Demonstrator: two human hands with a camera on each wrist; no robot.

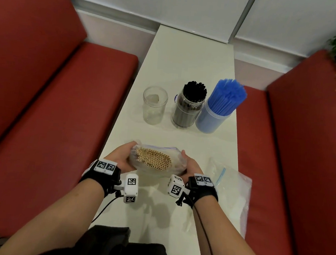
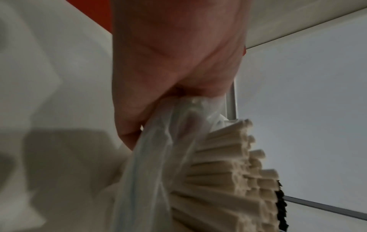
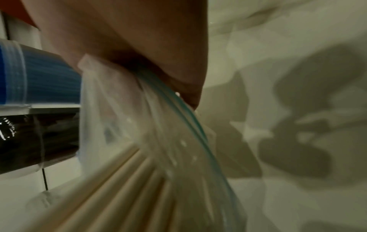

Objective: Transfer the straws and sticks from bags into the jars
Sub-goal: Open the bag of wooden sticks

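No legible text, brand name, number or sign appears in any view. The only printed marks are black-and-white square fiducial patterns: two on the band at the left wrist (image 1: 105,166), two on the band at the right wrist (image 1: 203,179), and further patterns on the faces of the left camera block (image 1: 131,188) and the right camera block (image 1: 176,186). These patterns carry no readable characters. A dark label (image 1: 175,99) on the jar of black straws (image 1: 188,111) is too small to read.
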